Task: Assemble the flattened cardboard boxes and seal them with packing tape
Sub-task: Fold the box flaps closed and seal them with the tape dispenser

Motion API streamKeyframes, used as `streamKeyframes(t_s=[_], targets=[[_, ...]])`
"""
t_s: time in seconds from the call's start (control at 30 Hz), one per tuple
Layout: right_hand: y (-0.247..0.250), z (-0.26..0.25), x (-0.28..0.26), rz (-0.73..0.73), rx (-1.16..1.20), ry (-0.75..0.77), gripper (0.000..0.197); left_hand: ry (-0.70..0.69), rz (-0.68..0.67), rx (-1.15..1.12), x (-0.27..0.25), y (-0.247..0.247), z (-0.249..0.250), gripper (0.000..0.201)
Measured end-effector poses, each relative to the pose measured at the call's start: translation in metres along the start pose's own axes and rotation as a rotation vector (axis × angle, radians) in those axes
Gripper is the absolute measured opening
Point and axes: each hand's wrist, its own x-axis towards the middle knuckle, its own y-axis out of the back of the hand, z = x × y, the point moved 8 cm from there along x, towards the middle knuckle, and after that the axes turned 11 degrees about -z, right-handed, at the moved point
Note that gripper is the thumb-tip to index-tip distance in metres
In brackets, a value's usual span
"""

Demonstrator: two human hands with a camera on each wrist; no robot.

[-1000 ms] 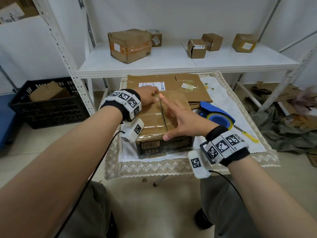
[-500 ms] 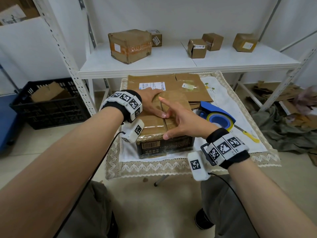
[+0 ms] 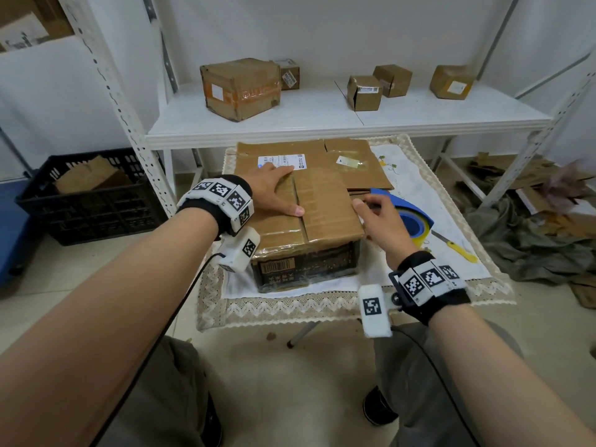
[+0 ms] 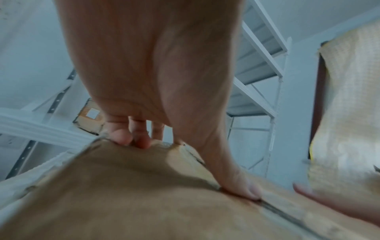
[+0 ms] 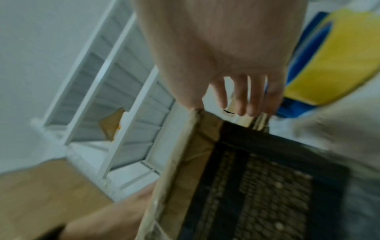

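A brown cardboard box (image 3: 322,217) with dark printed sides stands on the small table, its top flaps folded down to a middle seam. My left hand (image 3: 274,191) lies flat on the left flap; in the left wrist view the thumb (image 4: 242,188) presses beside the seam and the fingers (image 4: 131,138) reach the far edge. My right hand (image 3: 377,217) hovers at the box's right edge with relaxed fingers (image 5: 246,104), holding nothing. Just beyond it sits the blue tape dispenser (image 3: 409,214), seen also in the right wrist view as the dispenser (image 5: 329,65). Flattened cardboard (image 3: 322,156) lies behind the box.
A yellow-handled knife (image 3: 458,250) lies right of the dispenser on the lace-edged tablecloth (image 3: 290,308). The white shelf (image 3: 322,117) behind carries several boxes. A black crate (image 3: 90,201) stands on the floor at left. Cardboard scraps and cloth (image 3: 532,240) lie at right.
My right hand left the seam on the box top and moved right, past the box's edge toward the tape dispenser. My left hand slid onto the left flap and lies flat.
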Motion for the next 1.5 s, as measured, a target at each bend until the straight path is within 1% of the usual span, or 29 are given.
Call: streamKeyframes(t_s=[0.03, 0.07, 0.1, 0.13, 0.2, 0.27, 0.33, 0.37, 0.47, 0.53, 0.57, 0.63, 0.67, 0.7, 0.73, 0.77, 0.87, 0.9, 0.93, 1.03, 1.1, 1.13, 1.17, 1.23, 1.27, 1.33, 1.4, 1.43, 1.5], targets=[[-0.007, 0.013, -0.002, -0.085, 0.058, -0.102, 0.045, -0.003, 0.013, -0.021, -0.004, -0.001, -0.002, 0.129], [-0.015, 0.022, -0.006, -0.170, 0.131, -0.173, 0.046, -0.008, 0.028, -0.041, -0.010, -0.003, -0.004, 0.129], [-0.023, 0.031, -0.007, -0.243, 0.204, -0.206, 0.049, -0.010, 0.041, -0.061, -0.016, -0.005, -0.006, 0.128], [-0.029, 0.036, -0.009, -0.283, 0.265, -0.222, 0.052, -0.013, 0.058, -0.083, -0.021, -0.007, -0.009, 0.126], [-0.035, 0.044, -0.009, -0.310, 0.320, -0.243, 0.055, -0.007, 0.111, -0.116, -0.030, -0.008, -0.016, 0.117], [-0.038, 0.041, -0.010, -0.328, 0.313, -0.245, 0.053, 0.056, 0.160, -0.147, -0.040, -0.007, -0.027, 0.113], [-0.041, 0.033, -0.013, -0.352, 0.321, -0.252, 0.046, 0.123, 0.123, -0.230, -0.048, -0.010, -0.038, 0.122], [-0.043, 0.031, -0.014, -0.375, 0.363, -0.259, 0.045, 0.129, 0.091, -0.295, -0.050, -0.012, -0.042, 0.125], [-0.053, 0.021, -0.021, -0.452, 0.585, -0.240, 0.050, 0.065, 0.062, -0.458, -0.059, -0.011, -0.043, 0.118], [-0.060, 0.010, -0.026, -0.523, 0.748, -0.190, 0.054, -0.005, 0.053, -0.547, -0.065, -0.003, -0.041, 0.120], [-0.060, 0.006, -0.025, -0.529, 0.823, -0.161, 0.056, -0.033, 0.038, -0.600, -0.067, 0.001, -0.040, 0.120], [-0.060, -0.001, -0.022, -0.515, 0.950, -0.087, 0.057, -0.076, 0.007, -0.708, -0.070, 0.007, -0.038, 0.107], [-0.060, -0.003, -0.020, -0.510, 0.983, -0.046, 0.062, -0.091, -0.002, -0.749, -0.071, 0.010, -0.037, 0.102], [-0.062, -0.005, -0.017, -0.522, 0.996, -0.013, 0.071, -0.104, -0.006, -0.780, -0.072, 0.011, -0.036, 0.102], [-0.066, -0.008, -0.016, -0.546, 0.996, -0.002, 0.079, -0.115, -0.008, -0.803, -0.072, 0.012, -0.035, 0.106], [-0.070, -0.010, -0.016, -0.565, 0.990, -0.011, 0.078, -0.123, -0.006, -0.823, -0.072, 0.011, -0.033, 0.114], [-0.077, -0.005, -0.008, -0.575, 1.007, -0.093, 0.064, -0.158, 0.006, -0.899, -0.069, 0.005, -0.029, 0.150], [-0.078, -0.003, -0.006, -0.585, 1.020, -0.115, 0.064, -0.173, 0.008, -0.922, -0.069, 0.004, -0.027, 0.155], [-0.079, -0.003, -0.006, -0.599, 1.035, -0.119, 0.066, -0.183, 0.007, -0.936, -0.067, 0.002, -0.027, 0.157], [-0.088, -0.009, -0.015, -0.705, 1.034, -0.081, 0.075, -0.206, 0.019, -0.921, -0.066, 0.002, -0.026, 0.150], [-0.094, -0.017, -0.025, -0.750, 1.041, -0.021, 0.079, -0.190, 0.121, -0.825, -0.067, 0.011, -0.026, 0.139], [-0.096, -0.020, -0.028, -0.748, 1.063, -0.012, 0.081, -0.192, 0.180, -0.765, -0.069, 0.017, -0.026, 0.132], [-0.099, -0.023, -0.032, -0.751, 1.092, -0.024, 0.081, -0.207, 0.209, -0.725, -0.071, 0.021, -0.024, 0.122], [-0.103, -0.025, -0.036, -0.751, 1.145, -0.058, 0.081, -0.260, 0.205, -0.686, -0.073, 0.023, -0.016, 0.107], [-0.105, -0.025, -0.035, -0.755, 1.160, -0.053, 0.079, -0.272, 0.213, -0.652, -0.073, 0.023, -0.014, 0.104], [-0.108, -0.019, -0.032, -0.738, 1.158, -0.050, 0.078, -0.257, 0.253, -0.557, -0.076, 0.026, -0.010, 0.104], [-0.108, -0.014, -0.034, -0.713, 1.148, -0.027, 0.081, -0.201, 0.260, -0.493, -0.077, 0.027, -0.010, 0.108], [-0.107, -0.012, -0.033, -0.693, 1.144, -0.025, 0.080, -0.166, 0.254, -0.498, -0.077, 0.025, -0.014, 0.113], [-0.097, -0.012, -0.035, -0.621, 1.190, -0.023, 0.078, -0.119, 0.266, -0.619, -0.077, 0.022, -0.025, 0.126]])
